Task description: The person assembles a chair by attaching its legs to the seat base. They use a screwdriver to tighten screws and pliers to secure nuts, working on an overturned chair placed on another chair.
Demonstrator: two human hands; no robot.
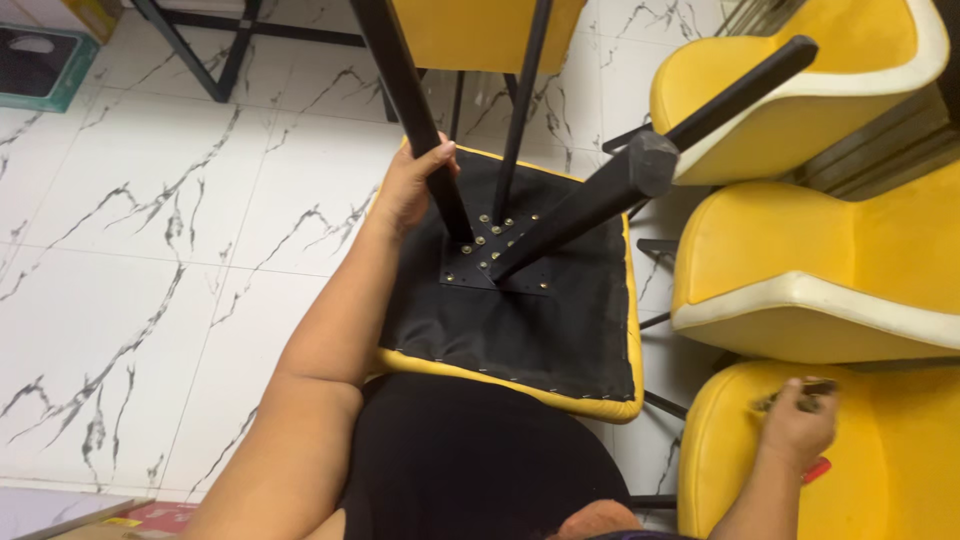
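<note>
An upturned yellow chair (520,300) rests against my lap, its black fabric underside facing up with a black metal mounting plate (495,250) studded with screws. Black legs (590,200) rise from the plate toward the camera. My left hand (410,185) is wrapped around one leg (425,140) just above the plate. My right hand (797,425) rests on the seat of a yellow chair (900,460) at the lower right, fingers closed around several small dark pieces that look like screws. A red object (816,469) lies just under that hand.
Two more yellow chairs with white trim (830,270) (880,60) stand at the right. Another yellow seat on black legs (480,30) is at the top. The floor is white marble tile (150,250). A teal crate (40,65) sits at the top left, a cardboard box (100,518) at the bottom left.
</note>
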